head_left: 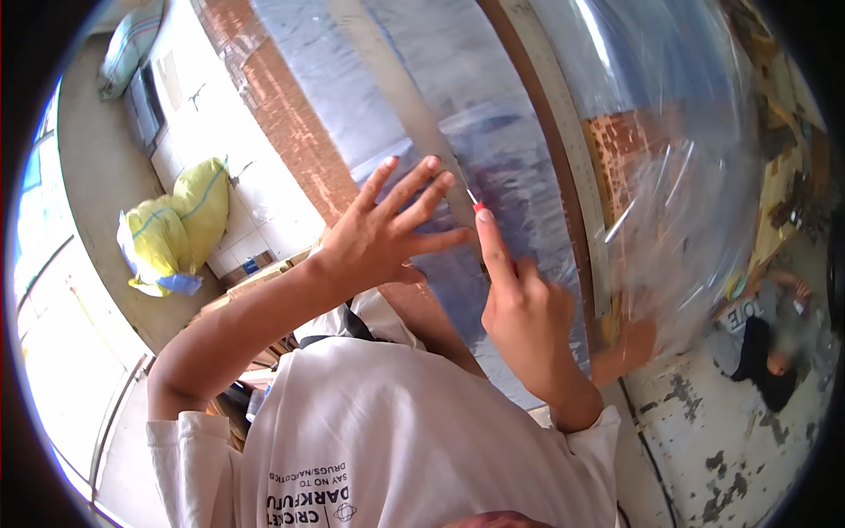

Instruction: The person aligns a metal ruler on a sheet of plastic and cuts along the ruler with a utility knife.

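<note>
My left hand (387, 224) lies with fingers spread over a long, flat, greyish straight strip (400, 97) and the clear plastic sheet (519, 167) around it. The strip runs lengthwise along the sheet. Just to its right, my right hand (528, 308) grips a slim tool (473, 198) with a red part and a thin metal tip, the index finger stretched along it. The tip points away from me, close to the strip's edge. My palm hides most of the tool's handle, so its exact kind is unclear. The plastic looks wrinkled and shiny.
A brown work surface (290, 114) shows beside the sheet. Loose clear plastic (678, 202) bulges on the right. Yellow sacks (176, 224) stand on the left. At lower right, another person (761, 339) is near the worn floor (704, 449), where a dark cable (647, 440) runs.
</note>
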Demonstrator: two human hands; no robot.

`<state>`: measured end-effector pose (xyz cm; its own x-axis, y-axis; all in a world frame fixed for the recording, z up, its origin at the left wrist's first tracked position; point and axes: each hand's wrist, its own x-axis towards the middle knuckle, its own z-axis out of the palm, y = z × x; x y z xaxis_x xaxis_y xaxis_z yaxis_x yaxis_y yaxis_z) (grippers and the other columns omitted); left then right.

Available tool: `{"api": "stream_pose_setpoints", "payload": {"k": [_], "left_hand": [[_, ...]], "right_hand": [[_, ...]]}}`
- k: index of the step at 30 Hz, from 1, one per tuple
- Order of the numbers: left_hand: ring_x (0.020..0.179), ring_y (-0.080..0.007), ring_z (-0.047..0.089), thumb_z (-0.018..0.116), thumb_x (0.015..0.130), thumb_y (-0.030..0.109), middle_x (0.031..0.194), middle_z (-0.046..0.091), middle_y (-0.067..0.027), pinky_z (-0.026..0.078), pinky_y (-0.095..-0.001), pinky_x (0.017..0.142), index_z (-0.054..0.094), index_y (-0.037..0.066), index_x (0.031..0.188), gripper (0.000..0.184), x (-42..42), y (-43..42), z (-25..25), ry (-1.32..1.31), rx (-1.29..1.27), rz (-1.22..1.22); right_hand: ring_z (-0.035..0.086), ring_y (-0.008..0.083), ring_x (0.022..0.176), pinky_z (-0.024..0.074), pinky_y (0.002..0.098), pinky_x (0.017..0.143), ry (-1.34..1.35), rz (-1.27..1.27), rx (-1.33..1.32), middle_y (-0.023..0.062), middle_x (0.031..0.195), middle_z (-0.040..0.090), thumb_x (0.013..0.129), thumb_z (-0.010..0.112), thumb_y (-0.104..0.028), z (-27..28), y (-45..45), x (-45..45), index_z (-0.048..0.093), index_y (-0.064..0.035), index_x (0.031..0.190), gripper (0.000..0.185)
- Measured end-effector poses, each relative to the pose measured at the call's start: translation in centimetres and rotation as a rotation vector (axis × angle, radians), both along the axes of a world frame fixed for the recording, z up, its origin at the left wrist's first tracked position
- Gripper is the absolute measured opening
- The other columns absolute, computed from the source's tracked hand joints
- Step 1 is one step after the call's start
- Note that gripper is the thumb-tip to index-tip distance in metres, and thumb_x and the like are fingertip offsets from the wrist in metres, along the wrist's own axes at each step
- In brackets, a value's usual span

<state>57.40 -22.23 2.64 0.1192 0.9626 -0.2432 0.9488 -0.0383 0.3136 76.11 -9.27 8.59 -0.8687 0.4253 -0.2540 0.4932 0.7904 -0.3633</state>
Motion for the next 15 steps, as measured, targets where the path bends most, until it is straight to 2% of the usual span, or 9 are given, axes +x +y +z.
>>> {"api": "stream_pose_setpoints", "payload": {"k": [5,8,15], "left_hand": [[0.154,-0.037,0.022,0.092,0.047,0.052,0.163,0.029,-0.0118,0.025,-0.0619,0.121,0.051,0.049,0.144,0.105,0.2,0.2,0.5,-0.082,-0.025,0.056],[0.153,-0.035,0.025,0.092,0.049,0.057,0.162,0.03,-0.0091,0.027,-0.0611,0.121,0.047,0.053,0.143,0.104,0.2,0.0,0.1,-0.024,0.007,0.048],[0.153,-0.0376,0.024,0.092,0.046,0.052,0.164,0.025,-0.0129,0.027,-0.0632,0.119,0.055,0.048,0.14,0.101,0.8,0.6,0.3,0.02,-0.015,0.034]], "right_hand": [[0.06,0.0232,0.044,0.0477,0.0373,0.039,-0.073,-0.034,-0.06,0.0111,0.064,0.055,0.085,0.063,-0.005,1.0,-1.0,3.7,0.042,-0.02,0.156,0.076],[0.06,0.0209,0.044,0.0474,0.0356,0.039,-0.143,-0.056,-0.082,0.0109,0.065,0.054,0.084,0.064,-0.006,1.9,-1.9,5.2,0.042,-0.0187,0.157,0.077],[0.054,0.018,0.04,0.0444,0.0321,0.036,-0.095,-0.103,-0.142,0.0096,0.066,0.052,0.081,0.066,-0.01,2.1,-2.4,8.9,0.042,-0.0177,0.157,0.08]]}}
